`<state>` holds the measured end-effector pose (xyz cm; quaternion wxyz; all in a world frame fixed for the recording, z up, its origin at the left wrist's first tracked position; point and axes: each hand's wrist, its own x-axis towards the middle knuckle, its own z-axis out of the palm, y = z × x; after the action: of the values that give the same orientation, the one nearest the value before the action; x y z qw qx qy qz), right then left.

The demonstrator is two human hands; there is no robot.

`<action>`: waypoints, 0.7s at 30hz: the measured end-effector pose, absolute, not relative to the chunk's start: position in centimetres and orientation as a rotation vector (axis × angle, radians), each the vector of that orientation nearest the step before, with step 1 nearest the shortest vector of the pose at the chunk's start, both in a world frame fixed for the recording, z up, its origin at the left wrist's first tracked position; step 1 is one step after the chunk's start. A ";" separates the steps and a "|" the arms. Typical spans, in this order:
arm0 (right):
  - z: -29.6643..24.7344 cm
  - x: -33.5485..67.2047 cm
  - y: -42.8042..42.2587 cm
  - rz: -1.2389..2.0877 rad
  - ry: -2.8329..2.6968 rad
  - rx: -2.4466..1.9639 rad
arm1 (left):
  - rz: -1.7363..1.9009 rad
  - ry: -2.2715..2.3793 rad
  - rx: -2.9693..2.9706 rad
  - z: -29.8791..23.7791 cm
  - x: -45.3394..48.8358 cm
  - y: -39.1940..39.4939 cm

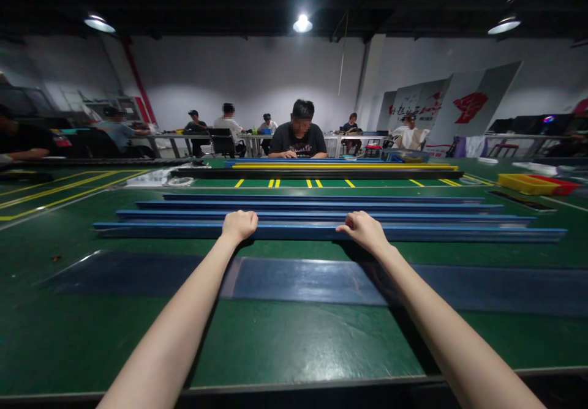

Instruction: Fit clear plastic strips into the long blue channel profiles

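Observation:
Several long blue channel-like rails lie side by side across the green table [275, 348]. My left hand [239, 225] is closed over the top edge of the nearest blue rail [296, 232], left of its middle. Farther right along that same rail, my right hand [365, 230] has its fingers curled over the edge, with the thumb pointing left. Both palms hide the parts of the rail they cover. Between my forearms and beyond them stretches a flat, see-through bluish plastic strip [298, 281], lying on the table nearer to me.
Behind the rails lie a black bar [321, 174] and a yellow bar [344, 166]. Yellow [528, 183] and red trays stand at the right. A person [298, 133] in a dark shirt sits across the table. Other people work at desks along the wall.

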<state>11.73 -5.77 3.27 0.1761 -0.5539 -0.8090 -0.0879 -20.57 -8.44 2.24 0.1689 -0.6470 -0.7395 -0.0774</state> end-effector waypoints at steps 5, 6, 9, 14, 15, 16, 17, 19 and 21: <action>3.1 11.9 -5.5 -0.236 -2.298 -1.543 | -0.240 -2.107 -1.835 2.2 -20.5 -8.4; 3.0 11.9 -5.4 -0.230 -2.294 -1.542 | -0.243 -2.107 -1.833 2.2 -20.5 -8.4; 2.9 11.7 -5.3 -0.217 -2.263 -1.545 | -0.251 -2.107 -1.829 2.1 -20.5 -8.3; 2.8 11.3 -5.1 -0.209 -2.251 -1.548 | -0.266 -2.111 -1.828 2.2 -20.8 -8.0; 2.8 11.2 -5.0 -0.209 -2.251 -1.551 | -0.267 -2.113 -1.829 2.2 -20.9 -7.9; 2.8 11.1 -4.9 -0.210 -2.251 -1.552 | -0.268 -2.115 -1.831 2.2 -21.0 -7.7; 2.8 11.0 -4.9 -0.212 -2.252 -1.552 | -0.268 -2.118 -1.835 2.2 -21.0 -7.6; 2.8 10.8 -4.8 -0.223 -2.258 -1.545 | -0.266 -2.126 -1.840 2.3 -21.2 -7.3; 2.8 10.6 -4.8 -0.242 -2.267 -1.538 | -0.260 -2.140 -1.834 2.4 -21.4 -7.0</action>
<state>10.60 -4.84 2.79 0.1945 -0.5486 -0.8085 -0.0865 -21.37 -7.02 2.38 0.1551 -0.6401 -0.7470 -0.0908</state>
